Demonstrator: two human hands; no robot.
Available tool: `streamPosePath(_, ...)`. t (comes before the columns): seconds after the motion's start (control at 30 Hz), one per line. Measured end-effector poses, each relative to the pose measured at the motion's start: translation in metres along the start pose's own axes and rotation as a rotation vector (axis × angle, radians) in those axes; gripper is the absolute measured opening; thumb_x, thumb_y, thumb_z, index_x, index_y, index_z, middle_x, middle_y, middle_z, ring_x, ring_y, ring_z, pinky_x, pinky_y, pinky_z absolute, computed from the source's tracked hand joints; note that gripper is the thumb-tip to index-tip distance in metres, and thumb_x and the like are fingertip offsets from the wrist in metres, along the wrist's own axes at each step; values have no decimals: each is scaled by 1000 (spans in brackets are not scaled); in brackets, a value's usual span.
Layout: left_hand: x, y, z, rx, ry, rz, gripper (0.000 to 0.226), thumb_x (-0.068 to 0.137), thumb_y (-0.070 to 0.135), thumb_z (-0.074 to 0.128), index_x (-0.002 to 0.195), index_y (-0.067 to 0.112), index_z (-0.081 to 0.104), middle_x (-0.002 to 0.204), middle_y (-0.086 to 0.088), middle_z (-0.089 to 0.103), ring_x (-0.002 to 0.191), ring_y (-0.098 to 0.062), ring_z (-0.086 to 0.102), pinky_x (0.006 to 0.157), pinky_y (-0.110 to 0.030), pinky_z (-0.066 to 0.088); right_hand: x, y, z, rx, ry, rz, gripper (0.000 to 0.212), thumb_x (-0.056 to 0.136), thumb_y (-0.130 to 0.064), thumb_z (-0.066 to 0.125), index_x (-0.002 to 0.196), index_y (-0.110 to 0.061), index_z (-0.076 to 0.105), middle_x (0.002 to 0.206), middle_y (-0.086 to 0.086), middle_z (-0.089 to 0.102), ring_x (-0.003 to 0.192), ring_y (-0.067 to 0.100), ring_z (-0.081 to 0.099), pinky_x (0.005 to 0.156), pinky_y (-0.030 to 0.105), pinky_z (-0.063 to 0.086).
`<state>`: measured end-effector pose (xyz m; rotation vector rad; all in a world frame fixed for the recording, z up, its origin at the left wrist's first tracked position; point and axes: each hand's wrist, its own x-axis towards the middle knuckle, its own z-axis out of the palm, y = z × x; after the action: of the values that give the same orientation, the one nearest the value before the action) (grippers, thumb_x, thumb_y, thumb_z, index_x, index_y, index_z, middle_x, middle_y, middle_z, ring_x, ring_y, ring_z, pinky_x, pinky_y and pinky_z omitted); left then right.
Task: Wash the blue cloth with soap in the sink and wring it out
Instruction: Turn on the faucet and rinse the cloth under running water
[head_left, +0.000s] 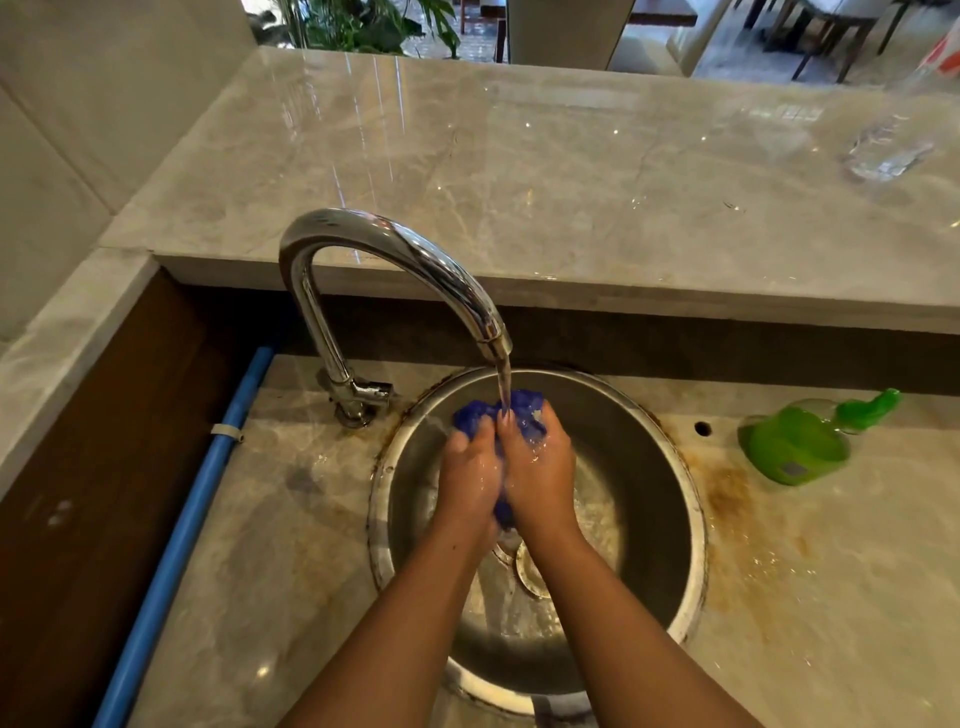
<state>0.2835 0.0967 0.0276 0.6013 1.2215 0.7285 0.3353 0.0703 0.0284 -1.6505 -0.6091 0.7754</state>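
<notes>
The blue cloth (524, 410) is bunched up between both hands over the round steel sink (654, 525). My left hand (467, 478) and my right hand (540, 473) grip it side by side, palms pressed together, with most of the cloth hidden between them. Water runs from the chrome tap (395, 254) onto the top of the cloth and my fingertips. A green soap bottle (800, 441) lies on its side on the counter to the right of the sink.
A raised marble ledge (519, 171) runs behind the sink, with a clear plastic bottle (893, 140) lying at its far right. A blue pipe (187, 530) runs along the left. Rust stains mark the counter beside the sink's right rim.
</notes>
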Motion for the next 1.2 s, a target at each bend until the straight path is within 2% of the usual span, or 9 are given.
streamPosePath(0.1,1,0,3,76,58,43,15,102,38,49,106,26,56,102,-10,70,89,-24,71,81,-43,59,5,3,5,-19,59,131,34,93,-47,59,101,-16,65,95,11,69,85,23,68,79,39,57)
streamPosePath(0.17,1,1,5,95,83,79,21,101,39,50,103,21,60,97,-11,71,85,-24,72,78,-40,59,7,0,7,-3,102,165,21,97,-37,58,87,-20,64,81,3,66,73,13,64,70,31,53)
streamPosePath(0.23,0,4,6,112,104,85,23,100,41,52,100,20,60,91,-9,71,83,-23,71,78,-40,59,8,-4,8,-4,119,155,29,100,-25,56,76,-12,65,65,2,62,57,10,58,58,27,48)
streamPosePath(0.37,-1,6,5,124,84,83,29,99,41,53,106,14,61,90,-9,71,80,-22,71,72,-39,59,15,-4,8,16,121,240,30,96,-17,55,74,-1,66,60,7,59,57,20,56,57,34,47)
streamPosePath(0.6,-1,16,-13,179,-45,109,12,97,27,60,108,21,63,104,-9,74,92,-26,74,88,-53,59,10,-6,-17,550,-147,598,23,99,-26,59,108,-7,65,99,15,76,89,29,75,72,42,61)
streamPosePath(0.8,-6,29,-27,326,-198,244,47,94,19,66,134,32,46,118,7,63,102,-14,66,89,-43,59,16,-1,-24,504,-190,980,38,94,-35,63,122,-9,64,97,20,77,77,36,76,59,43,61)
streamPosePath(0.93,-6,35,-29,281,-235,254,25,98,22,59,122,30,56,118,-3,69,106,-24,69,95,-52,55,11,1,-21,588,-259,945,40,93,-31,63,122,-4,63,104,22,75,81,36,76,61,43,63)
streamPosePath(1.07,-6,38,-31,84,-165,135,16,101,21,54,111,31,60,115,-8,69,104,-33,69,90,-60,55,19,8,-27,541,-45,695,22,100,-25,56,116,-11,61,113,18,71,94,32,73,80,48,62)
streamPosePath(1.2,-4,42,-37,-62,-183,113,27,98,12,57,124,17,58,113,-9,68,100,-31,68,89,-51,57,15,27,-36,692,96,727,33,99,-32,55,122,-8,60,101,11,71,75,17,69,70,32,56)
